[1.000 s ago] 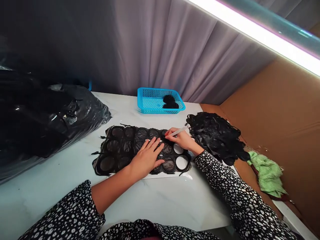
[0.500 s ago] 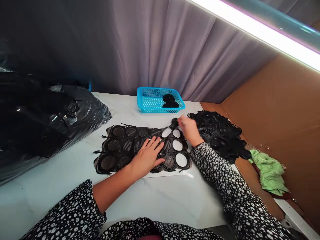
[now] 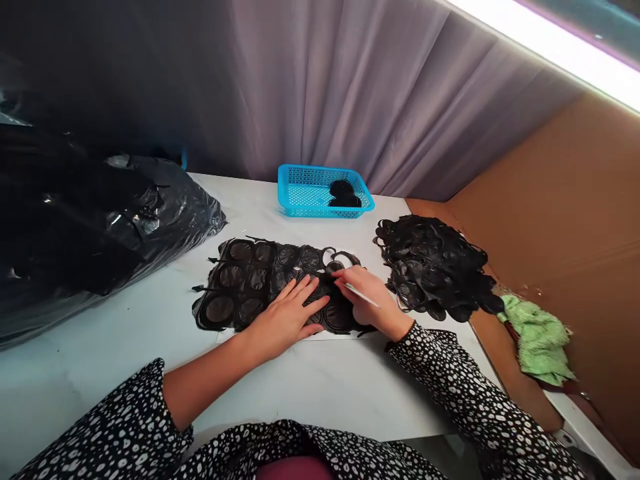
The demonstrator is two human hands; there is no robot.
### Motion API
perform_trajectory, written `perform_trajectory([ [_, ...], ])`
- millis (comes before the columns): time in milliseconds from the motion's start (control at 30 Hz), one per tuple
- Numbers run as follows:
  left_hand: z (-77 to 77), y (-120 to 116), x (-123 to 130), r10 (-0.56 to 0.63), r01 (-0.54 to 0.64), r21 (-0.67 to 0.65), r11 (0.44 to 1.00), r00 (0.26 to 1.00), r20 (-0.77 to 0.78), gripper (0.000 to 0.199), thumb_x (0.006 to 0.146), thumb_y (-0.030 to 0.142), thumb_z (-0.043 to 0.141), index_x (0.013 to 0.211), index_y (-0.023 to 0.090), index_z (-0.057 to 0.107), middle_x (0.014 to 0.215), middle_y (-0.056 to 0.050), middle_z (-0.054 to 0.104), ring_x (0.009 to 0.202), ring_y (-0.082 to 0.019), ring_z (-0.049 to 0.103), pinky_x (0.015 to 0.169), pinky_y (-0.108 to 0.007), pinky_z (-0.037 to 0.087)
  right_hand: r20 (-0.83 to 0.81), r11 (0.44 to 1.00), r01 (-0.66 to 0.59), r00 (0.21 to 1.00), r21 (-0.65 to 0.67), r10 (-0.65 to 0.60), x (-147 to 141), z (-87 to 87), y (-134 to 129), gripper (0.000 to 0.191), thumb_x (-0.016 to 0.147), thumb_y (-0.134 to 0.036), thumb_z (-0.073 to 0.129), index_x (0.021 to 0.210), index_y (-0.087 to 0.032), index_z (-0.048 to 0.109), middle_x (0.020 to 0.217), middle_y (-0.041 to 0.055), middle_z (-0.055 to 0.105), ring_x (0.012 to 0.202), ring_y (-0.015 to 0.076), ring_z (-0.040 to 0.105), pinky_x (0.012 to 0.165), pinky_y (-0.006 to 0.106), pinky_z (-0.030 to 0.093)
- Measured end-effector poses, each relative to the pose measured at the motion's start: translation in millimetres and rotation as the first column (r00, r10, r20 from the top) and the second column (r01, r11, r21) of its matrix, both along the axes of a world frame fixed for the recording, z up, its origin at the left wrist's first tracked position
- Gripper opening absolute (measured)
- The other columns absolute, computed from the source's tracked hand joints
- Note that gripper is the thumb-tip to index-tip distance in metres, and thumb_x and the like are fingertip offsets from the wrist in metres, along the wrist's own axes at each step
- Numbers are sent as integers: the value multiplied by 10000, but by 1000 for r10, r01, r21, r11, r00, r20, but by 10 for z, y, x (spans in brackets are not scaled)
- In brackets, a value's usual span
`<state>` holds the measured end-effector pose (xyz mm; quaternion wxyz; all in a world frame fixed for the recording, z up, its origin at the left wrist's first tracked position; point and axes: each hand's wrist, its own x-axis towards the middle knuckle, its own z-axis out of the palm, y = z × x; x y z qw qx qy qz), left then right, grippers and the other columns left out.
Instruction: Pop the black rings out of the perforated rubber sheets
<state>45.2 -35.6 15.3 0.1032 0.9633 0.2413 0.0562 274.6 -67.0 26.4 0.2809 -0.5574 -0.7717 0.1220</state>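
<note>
A black rubbery sheet (image 3: 257,277) with rows of round shapes lies on a white backing on the table. My left hand (image 3: 290,310) rests flat on it, fingers spread. At the sheet's right part, my right hand (image 3: 367,300) is closed in a pen-like grip on a thin white stick (image 3: 362,294). Its fingertips meet a dark round piece (image 3: 334,269); whether they also pinch it I cannot tell. White shows through round openings near the upper right corner, while my right hand hides part of the right end.
Behind the sheet stands a blue perforated basket (image 3: 326,212) holding a few black round pieces (image 3: 345,193). A heap of black scraps (image 3: 435,267) lies at the right, beside a green cloth (image 3: 537,340). A large black plastic bag (image 3: 100,240) fills the left side.
My right hand has moved from the sheet's upper right edge down and leftward over its right part. The white openings there are now largely covered. My left hand stays on the sheet.
</note>
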Motion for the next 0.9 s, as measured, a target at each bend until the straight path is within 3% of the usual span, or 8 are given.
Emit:
perform_trajectory([
  [133, -23, 15, -16, -3, 3, -20, 1000, 1000, 17, 541, 965, 491, 523, 1441, 247, 445, 1585, -123, 271, 1470, -313, 187, 1173, -484, 223, -213, 985, -15, 977, -171, -22, 2, -23, -12, 113, 944, -245, 511, 865, -211, 584, 890, 48, 686, 798, 184, 630, 722, 297, 475],
  [300, -67, 25, -21, 1, 0, -17, 1000, 999, 33, 543, 960, 482, 541, 1445, 261, 441, 1584, -124, 272, 1470, -321, 182, 1172, -489, 221, -391, 944, -76, 918, -320, -58, 55, 55, 29, 230, 907, -293, 561, 707, -207, 490, 1028, 66, 678, 976, 202, 623, 846, 332, 463],
  [700, -63, 25, -24, 2, -2, -19, 1000, 999, 38, 537, 965, 481, 533, 1453, 293, 416, 1590, -96, 270, 1469, -306, 203, 1168, -485, 226, -352, 949, -59, 934, -310, -57, 29, 45, 68, 223, 885, -279, 590, 697, -204, 497, 990, 55, 644, 933, 194, 598, 840, 340, 441],
  [900, -61, 22, -23, 0, 0, -21, 1000, 999, 37, 544, 953, 461, 564, 1446, 276, 428, 1579, -120, 287, 1464, -316, 211, 1169, -487, 226, -261, 978, -56, 965, -199, 3, -64, -16, -12, 205, 910, -246, 569, 720, -211, 501, 975, 60, 632, 934, 201, 590, 828, 343, 465],
])
